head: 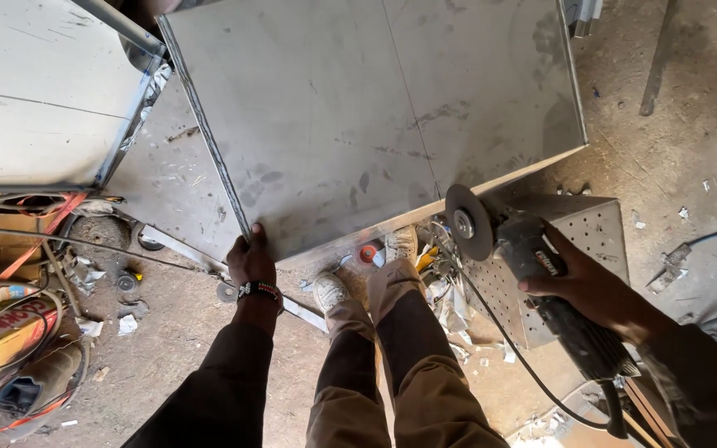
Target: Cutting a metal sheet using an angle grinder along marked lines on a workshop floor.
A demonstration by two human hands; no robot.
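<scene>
Overhead, left hand [251, 259] fingers clamped on dull smudged steel sheet [358, 116] corner; right hand [587, 286] fingers clamped round black angle grinder [533, 274]

Daylight fills the scene, soft and even, and it is brightest at the top. The big metal sheet [358, 108] looks pale grey and dull, with smudges but no hard glare. The dirt floor [690, 124] at the top right is washed with light. Shadows are faint; a dark patch lies under the sheet's near edge. The picture is sharp in the middle. Straight lines bend near the edges, as a wide lens makes them.
</scene>
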